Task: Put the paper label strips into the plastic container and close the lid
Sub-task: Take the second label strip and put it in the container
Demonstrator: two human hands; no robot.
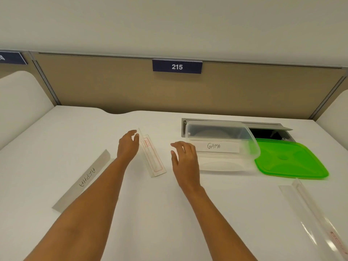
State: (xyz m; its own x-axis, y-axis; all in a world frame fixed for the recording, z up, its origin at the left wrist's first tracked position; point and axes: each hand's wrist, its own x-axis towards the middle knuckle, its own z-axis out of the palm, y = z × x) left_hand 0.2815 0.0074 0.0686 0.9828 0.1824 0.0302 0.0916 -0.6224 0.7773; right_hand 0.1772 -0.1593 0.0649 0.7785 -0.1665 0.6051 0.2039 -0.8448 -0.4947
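Both my hands, left hand [128, 146] and right hand [185, 159], hover with fingers spread, empty, flanking the clear label holder [152, 157]. GAMA strip [214, 146] lies in the plastic container [222, 146]; ALPHA strip [84, 179] lies near-left on the table [169, 213]. Risk: thin paper slipping a flat pinch.

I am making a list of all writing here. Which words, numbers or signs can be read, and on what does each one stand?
"215": blue sign on the partition.
"GAMA": paper strip in the clear container.
"ALPHA": paper strip on the desk, written upside down to the camera.
Red print on the clear holder between the hands: too small to read.
Red print on the right holder: blurred.
Blue sign at far left: cut off, unreadable.
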